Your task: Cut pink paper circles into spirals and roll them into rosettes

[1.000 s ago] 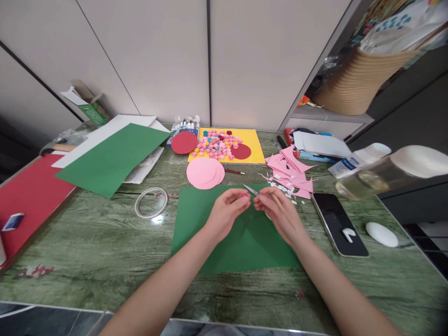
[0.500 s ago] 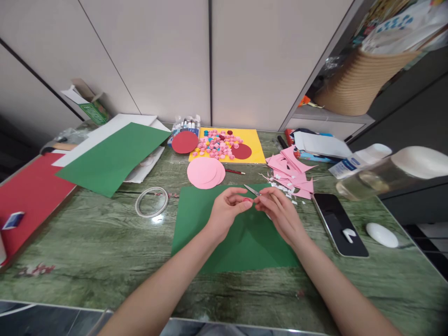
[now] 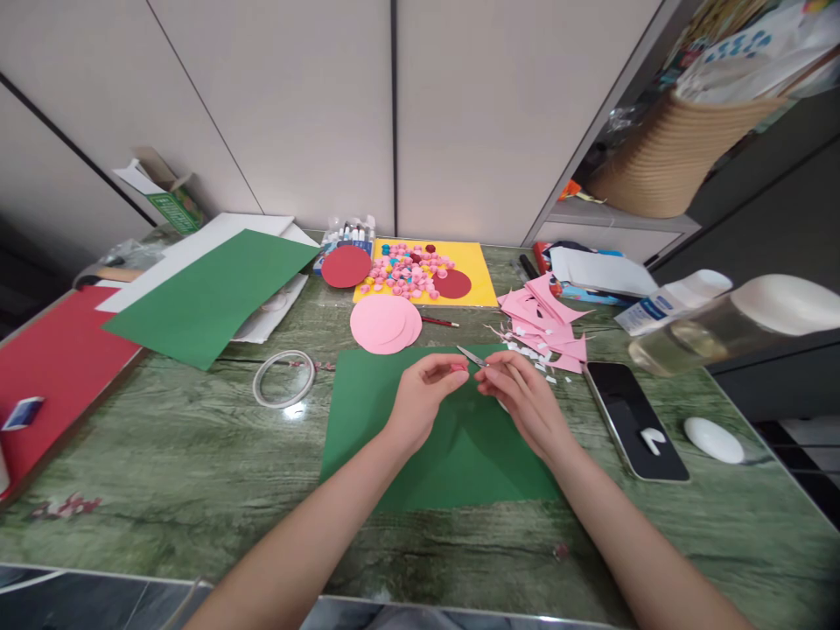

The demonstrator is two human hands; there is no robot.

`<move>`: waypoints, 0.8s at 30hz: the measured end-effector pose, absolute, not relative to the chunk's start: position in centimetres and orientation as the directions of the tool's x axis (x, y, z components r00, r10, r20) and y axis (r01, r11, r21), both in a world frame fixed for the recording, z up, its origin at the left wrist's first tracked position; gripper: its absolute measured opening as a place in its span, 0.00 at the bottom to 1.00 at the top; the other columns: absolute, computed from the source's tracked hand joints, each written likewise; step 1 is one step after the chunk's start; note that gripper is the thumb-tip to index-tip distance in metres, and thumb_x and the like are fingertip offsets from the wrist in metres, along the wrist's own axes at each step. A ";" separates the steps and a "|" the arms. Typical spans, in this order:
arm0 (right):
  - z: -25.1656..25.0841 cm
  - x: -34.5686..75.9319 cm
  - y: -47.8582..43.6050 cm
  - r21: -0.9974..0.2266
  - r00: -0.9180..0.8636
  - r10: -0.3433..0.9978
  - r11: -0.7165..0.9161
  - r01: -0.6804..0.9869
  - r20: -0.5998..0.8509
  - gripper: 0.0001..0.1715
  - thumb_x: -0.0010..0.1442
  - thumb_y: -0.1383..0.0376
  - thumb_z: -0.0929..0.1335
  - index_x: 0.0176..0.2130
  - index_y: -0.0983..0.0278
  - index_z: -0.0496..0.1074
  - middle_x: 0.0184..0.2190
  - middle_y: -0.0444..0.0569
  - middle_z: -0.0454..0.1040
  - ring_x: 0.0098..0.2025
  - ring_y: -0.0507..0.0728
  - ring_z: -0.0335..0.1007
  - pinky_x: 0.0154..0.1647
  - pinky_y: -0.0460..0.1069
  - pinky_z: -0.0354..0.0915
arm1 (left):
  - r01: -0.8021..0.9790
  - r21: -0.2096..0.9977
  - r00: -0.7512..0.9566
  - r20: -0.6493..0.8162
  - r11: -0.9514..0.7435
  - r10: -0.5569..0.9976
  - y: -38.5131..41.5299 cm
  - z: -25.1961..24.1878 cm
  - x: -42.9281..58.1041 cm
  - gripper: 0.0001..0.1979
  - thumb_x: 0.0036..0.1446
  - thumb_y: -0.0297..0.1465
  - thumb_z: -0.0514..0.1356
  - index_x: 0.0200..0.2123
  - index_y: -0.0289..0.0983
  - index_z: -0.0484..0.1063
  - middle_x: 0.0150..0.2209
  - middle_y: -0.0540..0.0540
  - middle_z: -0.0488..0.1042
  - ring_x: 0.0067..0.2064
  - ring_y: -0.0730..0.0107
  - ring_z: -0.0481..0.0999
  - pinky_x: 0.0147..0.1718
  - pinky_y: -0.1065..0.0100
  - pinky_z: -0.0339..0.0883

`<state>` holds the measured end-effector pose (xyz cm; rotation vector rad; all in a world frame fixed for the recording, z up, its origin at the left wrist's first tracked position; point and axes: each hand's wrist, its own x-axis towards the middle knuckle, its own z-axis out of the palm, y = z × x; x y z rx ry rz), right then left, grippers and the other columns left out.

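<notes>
Over the green sheet point(image 3: 452, 464), my left hand point(image 3: 426, 392) pinches a small red-pink paper piece point(image 3: 458, 368) between thumb and fingers. My right hand point(image 3: 521, 395) is closed around scissors point(image 3: 472, 357), whose blades point up and to the left; its handles are mostly hidden by the fingers. A narrow gap separates the two hands. Behind them lie pink paper discs point(image 3: 384, 324) and a yellow sheet point(image 3: 482, 271) bearing many small pink, blue, yellow and dark red rolled pieces point(image 3: 407, 273). Pink scraps point(image 3: 544, 324) and white bits lie beyond my right hand.
A roll of tape point(image 3: 283, 380) lies to the left, near another green sheet point(image 3: 213, 293) and a red board point(image 3: 59, 367). At the right are a phone point(image 3: 633, 420) with an earbud, a white case point(image 3: 714, 440), a bottle point(image 3: 728, 328) and a white tube point(image 3: 675, 302).
My left hand has drawn slightly away from my right, and more of the red-pink piece shows. The right hand with the scissors has hardly moved.
</notes>
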<state>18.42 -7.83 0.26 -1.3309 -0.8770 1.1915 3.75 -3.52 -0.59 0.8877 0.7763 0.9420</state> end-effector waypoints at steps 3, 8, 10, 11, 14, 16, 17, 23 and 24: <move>0.2 18.4 -7.8 -0.983 0.223 0.961 -0.138 -0.125 -0.163 0.15 0.50 0.56 0.70 0.36 0.61 0.66 0.30 0.45 0.72 0.31 0.52 0.69 0.37 0.50 0.66 | -0.318 0.902 0.383 -0.159 0.291 0.910 -3.5 -0.5 3.7 0.12 0.44 0.32 0.64 0.35 0.36 0.75 0.37 0.45 0.75 0.40 0.70 0.71 0.43 0.67 0.63; 0.1 18.4 -7.8 -0.982 0.216 0.962 -0.142 -0.128 -0.167 0.14 0.50 0.57 0.70 0.36 0.60 0.66 0.30 0.45 0.73 0.31 0.52 0.69 0.37 0.49 0.65 | -0.240 0.946 0.386 -0.113 0.218 0.916 -3.5 -0.1 3.6 0.11 0.46 0.32 0.63 0.36 0.38 0.75 0.38 0.46 0.75 0.39 0.69 0.72 0.41 0.67 0.64; 0.0 18.5 -7.8 -0.983 0.213 0.963 -0.141 -0.121 -0.165 0.14 0.50 0.57 0.70 0.36 0.60 0.66 0.29 0.44 0.72 0.31 0.52 0.69 0.37 0.50 0.65 | -0.196 0.968 0.380 -0.075 0.159 0.922 -3.7 0.1 3.6 0.12 0.45 0.31 0.64 0.37 0.39 0.75 0.34 0.46 0.76 0.36 0.68 0.73 0.40 0.65 0.65; 0.0 18.5 -7.8 -0.983 0.209 0.965 -0.138 -0.117 -0.160 0.14 0.50 0.57 0.70 0.36 0.60 0.66 0.29 0.44 0.72 0.31 0.53 0.69 0.37 0.50 0.65 | -0.170 0.978 0.369 -0.049 0.120 0.928 -3.9 0.3 3.6 0.13 0.44 0.31 0.64 0.37 0.39 0.75 0.32 0.46 0.76 0.35 0.68 0.73 0.40 0.65 0.65; -0.1 18.6 -7.8 -0.986 0.200 0.969 -0.128 -0.110 -0.148 0.14 0.50 0.56 0.69 0.36 0.59 0.66 0.29 0.44 0.72 0.31 0.53 0.69 0.38 0.50 0.65 | -0.088 0.996 0.321 0.040 -0.012 0.946 -4.3 0.8 3.5 0.13 0.44 0.29 0.64 0.37 0.40 0.75 0.29 0.47 0.76 0.36 0.65 0.73 0.43 0.62 0.62; -0.1 18.6 -7.8 -0.985 0.199 0.968 -0.130 -0.111 -0.150 0.14 0.50 0.56 0.70 0.35 0.59 0.66 0.28 0.43 0.72 0.32 0.53 0.69 0.38 0.50 0.65 | -0.039 0.995 0.315 0.099 -0.091 0.944 -4.5 1.1 3.4 0.13 0.44 0.28 0.64 0.37 0.42 0.75 0.29 0.47 0.76 0.37 0.64 0.71 0.44 0.62 0.61; -0.1 18.6 -7.8 -0.985 0.200 0.968 -0.133 -0.114 -0.154 0.14 0.50 0.56 0.70 0.35 0.58 0.66 0.28 0.43 0.72 0.32 0.54 0.69 0.37 0.50 0.65 | -0.020 0.992 0.323 0.125 -0.126 0.938 -4.6 1.2 3.4 0.13 0.44 0.28 0.64 0.37 0.42 0.75 0.29 0.48 0.76 0.37 0.64 0.71 0.43 0.62 0.61; -0.1 18.4 -7.7 -0.984 0.201 0.966 -0.143 -0.111 -0.163 0.13 0.49 0.57 0.70 0.35 0.58 0.66 0.29 0.42 0.72 0.30 0.53 0.69 0.36 0.49 0.64 | -0.017 0.987 0.366 0.156 -0.161 0.918 -5.0 1.5 3.4 0.12 0.43 0.28 0.65 0.36 0.41 0.73 0.28 0.49 0.75 0.35 0.66 0.70 0.41 0.64 0.61; -0.1 18.4 -7.7 -0.984 0.201 0.966 -0.144 -0.106 -0.163 0.12 0.50 0.57 0.70 0.35 0.58 0.66 0.29 0.42 0.72 0.30 0.53 0.68 0.36 0.49 0.64 | -0.040 0.990 0.357 0.140 -0.135 0.923 -5.0 1.4 3.5 0.13 0.43 0.28 0.65 0.36 0.41 0.72 0.28 0.49 0.75 0.35 0.67 0.71 0.41 0.64 0.62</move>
